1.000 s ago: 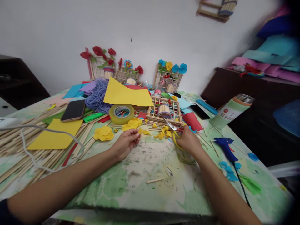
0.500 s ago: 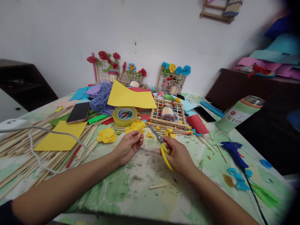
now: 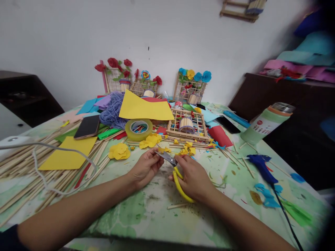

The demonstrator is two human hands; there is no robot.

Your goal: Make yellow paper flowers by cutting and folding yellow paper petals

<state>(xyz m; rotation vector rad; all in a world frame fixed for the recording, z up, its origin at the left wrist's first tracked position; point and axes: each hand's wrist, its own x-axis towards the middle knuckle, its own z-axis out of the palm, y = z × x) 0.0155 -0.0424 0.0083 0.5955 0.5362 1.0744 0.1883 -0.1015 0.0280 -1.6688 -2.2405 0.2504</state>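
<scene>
Scissors with yellow loop handles and grey metal blades [image 3: 173, 163] lie in our right hand [image 3: 195, 176], its grip clasped about the handles. The blade tips reach the bent fingers of our left hand [image 3: 146, 167]; whether that grip pinches a bit of paper, we cannot tell. Risk noted: a slip of the blades, caused by such close finger placement, could nick the fingertips. Loose yellow paper scraps [image 3: 187, 150] lie just beyond, on the green-and-white patterned counter [image 3: 157, 223]; a careless sweep could scatter them or crush the layered yellow paper flower [image 3: 119, 151].
</scene>
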